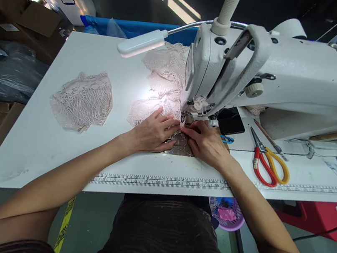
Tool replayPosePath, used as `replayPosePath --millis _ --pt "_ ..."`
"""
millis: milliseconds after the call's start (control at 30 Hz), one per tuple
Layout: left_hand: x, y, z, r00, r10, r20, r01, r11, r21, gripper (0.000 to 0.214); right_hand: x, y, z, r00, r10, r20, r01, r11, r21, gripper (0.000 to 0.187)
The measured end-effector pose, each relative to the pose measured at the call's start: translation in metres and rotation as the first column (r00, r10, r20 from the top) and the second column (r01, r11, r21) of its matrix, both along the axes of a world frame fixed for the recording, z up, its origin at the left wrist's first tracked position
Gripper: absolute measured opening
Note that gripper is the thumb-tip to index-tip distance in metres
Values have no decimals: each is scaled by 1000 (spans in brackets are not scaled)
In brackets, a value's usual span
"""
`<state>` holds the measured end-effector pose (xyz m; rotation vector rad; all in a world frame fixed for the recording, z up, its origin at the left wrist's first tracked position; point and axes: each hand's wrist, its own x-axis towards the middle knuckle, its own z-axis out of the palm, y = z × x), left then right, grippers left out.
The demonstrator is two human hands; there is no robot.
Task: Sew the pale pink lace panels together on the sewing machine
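Pale pink lace fabric runs in a bunched strip from the back of the table to the presser foot of a white sewing machine. On its near part, left of the foot, my left hand lies flat with its fingers spread. My right hand is just right of the foot, thumb and fingers closed on the lace edge. The needle tip and the exact grip are hidden by the fingers and the foot. Under both hands is a metal plate.
A separate lace piece lies on the left of the table. A lit lamp hangs over the fabric. To the right are red-and-yellow scissors and a dark phone. A printed ruler follows the front edge; a purple basket is below.
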<state>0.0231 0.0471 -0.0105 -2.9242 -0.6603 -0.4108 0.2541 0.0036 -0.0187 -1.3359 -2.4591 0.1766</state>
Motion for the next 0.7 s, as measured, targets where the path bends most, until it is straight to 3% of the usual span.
replayPosePath --millis 300,500,700 --pt "0 4 1 1000 14 -10 -14 999 -29 39 -11 -3 10 983 -54 177 51 999 19 40" --pt "-1 10 4 998 15 -55 -18 998 -57 43 -23 -6 17 929 -153 337 142 988 59 42" --pt "-1 13 12 992 39 -118 -52 993 -107 47 -32 -6 17 921 -207 330 203 978 48 43"
